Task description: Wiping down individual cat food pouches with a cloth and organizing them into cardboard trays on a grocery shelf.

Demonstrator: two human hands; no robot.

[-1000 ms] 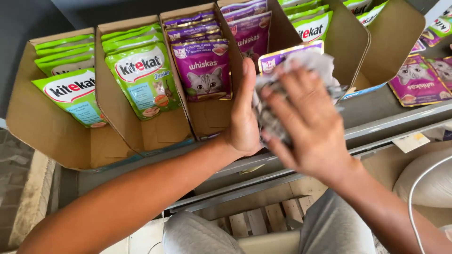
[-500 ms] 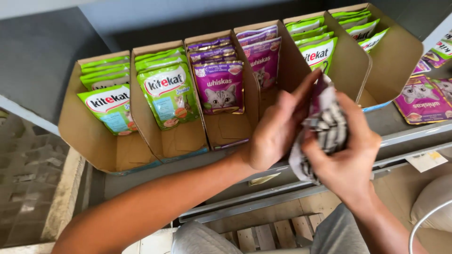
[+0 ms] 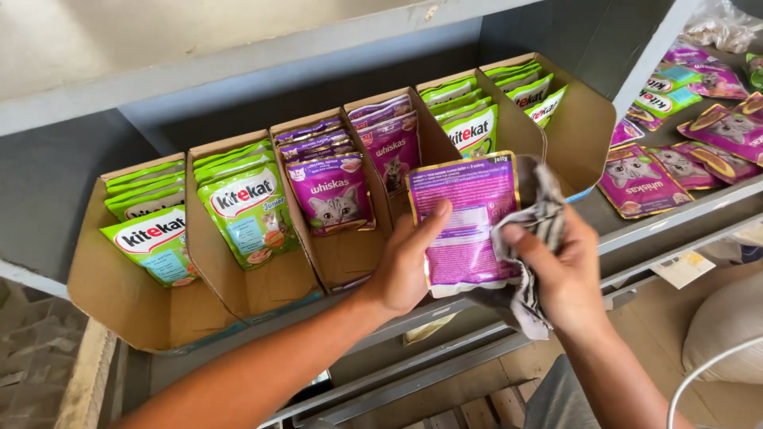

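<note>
The left hand (image 3: 405,266) holds a flat purple foil pouch of cat food (image 3: 469,218) upright in front of the shelf, back side toward the camera, its fingers closed on the pouch's left edge with the thumb across the face. The right hand (image 3: 556,274) grips a crumpled grey-and-white striped cloth (image 3: 544,218), fingers bunched around it and pressed against the pouch's right edge. Judging by this, the wiping of this one pouch is in hand and it is not yet back in a box.

Behind it, on the grey metal shelf (image 3: 660,218), stand open brown cardboard display boxes (image 3: 262,278): two at the left filled with green pouches (image 3: 246,206), two in the middle with purple pouches (image 3: 334,195), one at the right with more green pouches (image 3: 477,127), all upright in rows. The front of the nearer purple box has free space. Further right, loose purple pouches (image 3: 636,179) lie flat on the shelf, well apart from the hands. A pale sack (image 3: 727,326) sits low at the right. Nothing stands between the held pouch and the boxes
</note>
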